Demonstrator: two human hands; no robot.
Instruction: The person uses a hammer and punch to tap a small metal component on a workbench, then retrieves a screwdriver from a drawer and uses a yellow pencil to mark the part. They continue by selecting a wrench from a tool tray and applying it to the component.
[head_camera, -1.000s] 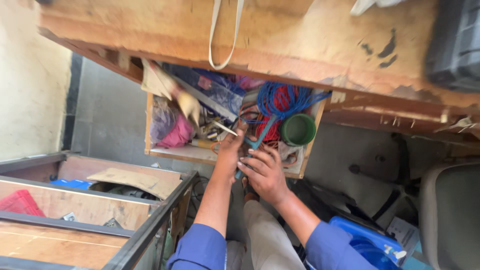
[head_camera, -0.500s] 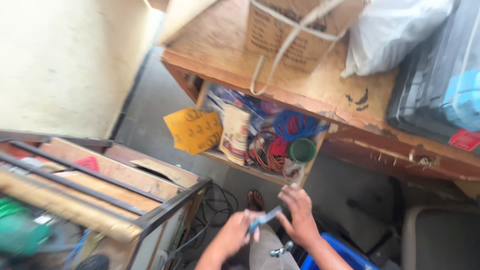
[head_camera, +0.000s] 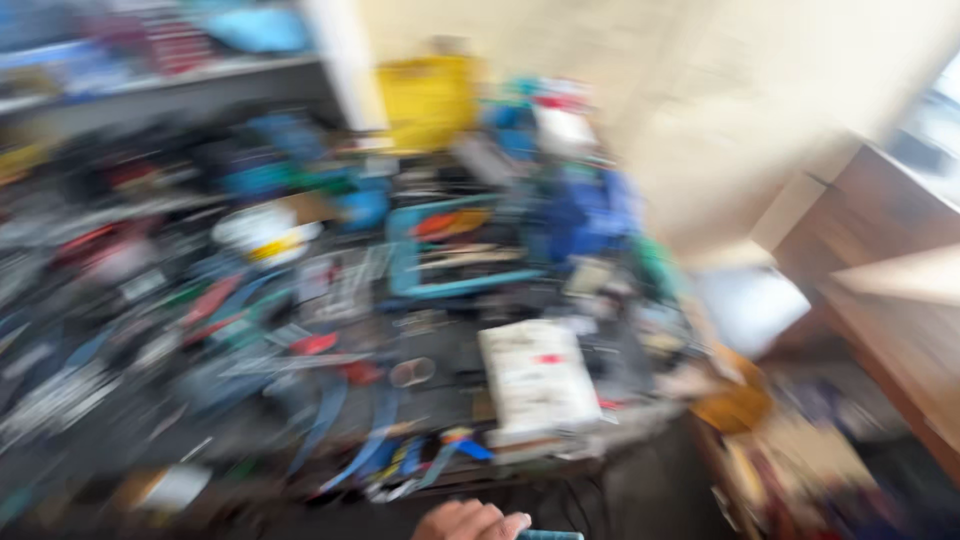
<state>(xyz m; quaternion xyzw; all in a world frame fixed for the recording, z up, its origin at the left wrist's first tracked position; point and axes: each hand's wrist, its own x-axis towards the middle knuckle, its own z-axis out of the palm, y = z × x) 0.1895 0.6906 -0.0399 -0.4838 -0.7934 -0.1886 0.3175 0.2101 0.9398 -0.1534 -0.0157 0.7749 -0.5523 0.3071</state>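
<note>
The picture is heavily blurred by motion. Only one hand (head_camera: 470, 522) shows, at the bottom edge; it looks like my left hand, fingers curled and pointing right. A small teal-blue thing (head_camera: 548, 535) lies right at its fingertips, and I cannot tell whether the hand grips it. My right hand is out of the picture. Just beyond the hand stands a dark workbench (head_camera: 440, 410) crowded with tools and parts.
On the bench lie a white rectangular pack (head_camera: 535, 385), a small clear cup (head_camera: 412, 372), a teal tray (head_camera: 450, 250), a white tub (head_camera: 265, 228) and a yellow container (head_camera: 430, 100). A loaded shelf (head_camera: 150, 70) runs at the top left. Wooden furniture (head_camera: 900, 300) stands at the right.
The view has swung from the open drawer under the wooden table to a cluttered workbench. Both hands held a small blue-grey tool before; now only one hand shows at the bottom edge.
</note>
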